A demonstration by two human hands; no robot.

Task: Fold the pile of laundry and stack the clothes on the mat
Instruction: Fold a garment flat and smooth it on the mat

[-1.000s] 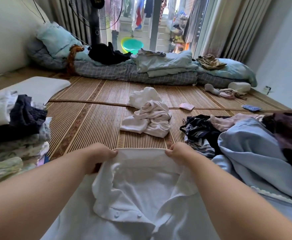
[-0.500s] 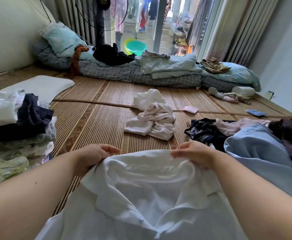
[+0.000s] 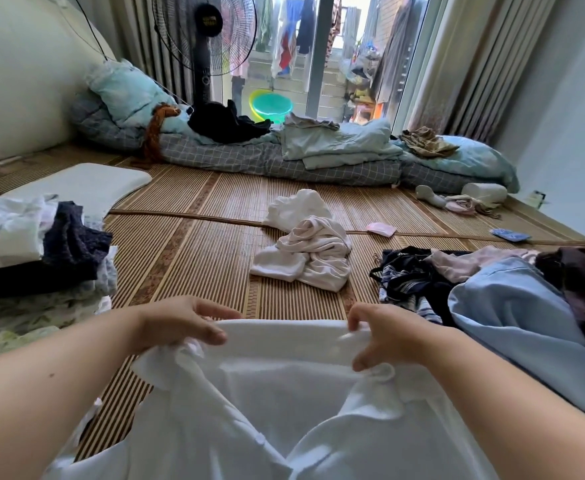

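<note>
We pinch the white shirt's [image 3: 284,393] far edge with our left hand [image 3: 176,323] and right hand [image 3: 384,336]; uneven pulling could skew the fold.

You work on a woven mat [image 3: 187,258]. On it lie a stack [image 3: 31,258] at left, crumpled white clothes [image 3: 304,251] at centre, an unfolded pile [image 3: 498,292] at right, and bedding [image 3: 284,157] along the far edge.
</note>
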